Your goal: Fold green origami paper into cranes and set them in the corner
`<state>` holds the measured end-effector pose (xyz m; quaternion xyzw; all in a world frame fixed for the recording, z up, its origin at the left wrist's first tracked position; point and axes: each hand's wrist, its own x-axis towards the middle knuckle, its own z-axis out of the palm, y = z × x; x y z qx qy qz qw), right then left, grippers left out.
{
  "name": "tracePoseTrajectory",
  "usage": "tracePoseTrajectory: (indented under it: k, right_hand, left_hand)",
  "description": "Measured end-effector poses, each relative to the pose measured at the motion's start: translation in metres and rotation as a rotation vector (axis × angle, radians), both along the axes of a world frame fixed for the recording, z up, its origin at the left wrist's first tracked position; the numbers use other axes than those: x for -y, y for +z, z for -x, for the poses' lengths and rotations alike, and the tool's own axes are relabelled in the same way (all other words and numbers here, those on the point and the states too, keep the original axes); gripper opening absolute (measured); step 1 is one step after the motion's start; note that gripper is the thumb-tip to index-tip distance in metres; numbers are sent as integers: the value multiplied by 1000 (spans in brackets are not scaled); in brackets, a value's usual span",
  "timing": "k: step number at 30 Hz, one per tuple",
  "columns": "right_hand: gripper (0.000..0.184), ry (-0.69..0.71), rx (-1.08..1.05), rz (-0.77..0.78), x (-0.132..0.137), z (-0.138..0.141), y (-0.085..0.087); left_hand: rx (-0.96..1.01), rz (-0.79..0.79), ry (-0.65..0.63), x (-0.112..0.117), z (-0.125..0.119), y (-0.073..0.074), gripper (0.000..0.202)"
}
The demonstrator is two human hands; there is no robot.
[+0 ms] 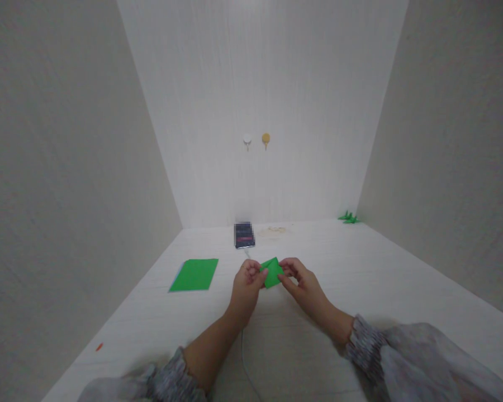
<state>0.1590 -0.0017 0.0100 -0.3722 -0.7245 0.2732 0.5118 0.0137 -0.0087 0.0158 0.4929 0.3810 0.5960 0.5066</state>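
Observation:
A small folded piece of green paper (272, 273) is held up between my two hands, above the white table. My left hand (247, 282) pinches its left edge, with the thumb lying across the near face. On the other side, my right hand (298, 279) grips the right corner between thumb and fingers. A fold line and a layered flap show on the face turned toward me. Left of my hands lies a stack of green square paper (194, 274), flat on the table.
A phone (245, 235) leans near the back wall, with a white cable (243, 357) running toward me. Folded green paper pieces (349, 218) sit in the back right corner. An orange scrap (99, 347) lies at front left. Two hooks (266, 138) hang on the wall; side panels flank the table.

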Motion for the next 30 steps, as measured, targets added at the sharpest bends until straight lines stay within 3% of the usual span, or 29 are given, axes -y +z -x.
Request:
tracePoseTrajectory:
  k: [5,14,18,24,30]
  right_hand:
    - [17,-44,41,-75,3,0,7]
    - [18,-70,101,-223,4,-3,6]
    - [16,-64,129,-260,3,-4,6]
    - [16,-64,154,-255,3,-4,7]
    - [12,-71,130,-194,4,-3,7]
  left_hand:
    - [57,-77,-80,3,0,3,36]
    - [64,27,-84,1,0,4,31]
    - [79,-19,-118,1,1,2,33]
    - [32,-77,-146,1,2,0,31]
    - [-122,-143,-96,1,3,-3,22]
